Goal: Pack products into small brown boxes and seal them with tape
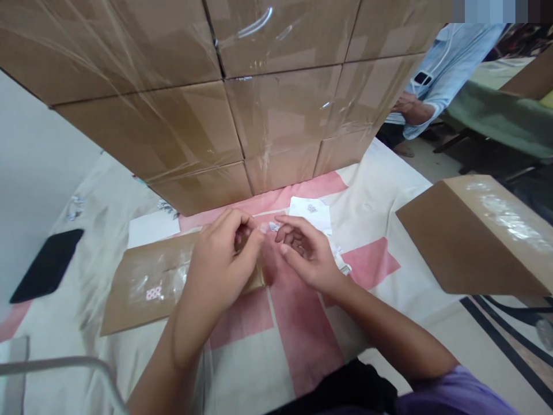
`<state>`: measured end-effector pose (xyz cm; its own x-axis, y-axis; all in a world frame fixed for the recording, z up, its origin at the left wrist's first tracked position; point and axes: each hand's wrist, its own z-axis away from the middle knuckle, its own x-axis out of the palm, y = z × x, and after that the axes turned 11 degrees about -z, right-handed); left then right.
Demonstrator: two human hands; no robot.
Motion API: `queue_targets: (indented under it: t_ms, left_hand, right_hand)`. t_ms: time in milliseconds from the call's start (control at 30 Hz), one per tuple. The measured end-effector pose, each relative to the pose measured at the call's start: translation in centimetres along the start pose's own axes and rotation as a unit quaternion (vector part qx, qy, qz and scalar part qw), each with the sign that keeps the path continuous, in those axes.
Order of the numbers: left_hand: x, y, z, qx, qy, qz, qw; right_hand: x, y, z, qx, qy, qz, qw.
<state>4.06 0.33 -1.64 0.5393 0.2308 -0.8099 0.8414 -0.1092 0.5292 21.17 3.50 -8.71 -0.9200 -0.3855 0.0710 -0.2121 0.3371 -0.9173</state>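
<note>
My left hand (227,253) is closed, thumb against forefinger, with a small clear piece (262,228) showing at the fingertips; its kind is too small to make out. Facing it, my right hand (309,253) has its fingers curled, with thumb and forefinger apart and nothing visible between them. A flat piece of cardboard (125,294) lies partly under my left hand and forearm. It carries clear plastic and a pink-and-white dotted patch (154,293). Just beyond my right hand is a white paper (322,219) with small greyish bits on it.
Wrapped cardboard boxes (280,109) are stacked ahead on the pink-and-white sheet (298,328). Another white paper (151,230) and a black flat object (47,265) lie to the left. A taped carton (449,236) stands at right. Behind it is a person in a light-blue sleeve (453,75).
</note>
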Motion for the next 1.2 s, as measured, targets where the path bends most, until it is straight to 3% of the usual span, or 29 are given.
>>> queue_targets:
  t_ms: [133, 267, 400, 600, 933, 1200]
  left_hand:
    - [0.1, 0.1, 0.0, 0.003, -0.025, -0.005, 1.000]
    - [0.1, 0.1, 0.1, -0.018, 0.006, 0.021, 1.000]
    - [0.0, 0.1, 0.1, -0.021, 0.008, 0.010, 1.000]
    - [-0.1, 0.3, 0.1, -0.017, 0.008, -0.012, 1.000]
    - [0.0, 0.1, 0.0, 0.001, 0.012, -0.017, 1.000]
    - [-0.1, 0.2, 0.0, -0.002, 0.014, -0.025, 1.000]
  right_hand:
    - [-0.3, -0.5, -0.5, -0.006, 0.047, -0.066, 0.997]
    - [-0.8, 0.6, -1.0, 0.012, 0.094, 0.038, 0.995]
    - [-0.6, 1.8, -0.6, 0.006, 0.045, 0.168, 0.985]
    - [0.3, 1.7, 0.0, 0.086, -0.056, 0.155, 0.983]
    - [0.8, 2.7, 0.4, 0.123, -0.040, 0.116, 0.985]
    - [0.8, 3.0, 0.4, 0.110, -0.060, 0.093, 0.988]
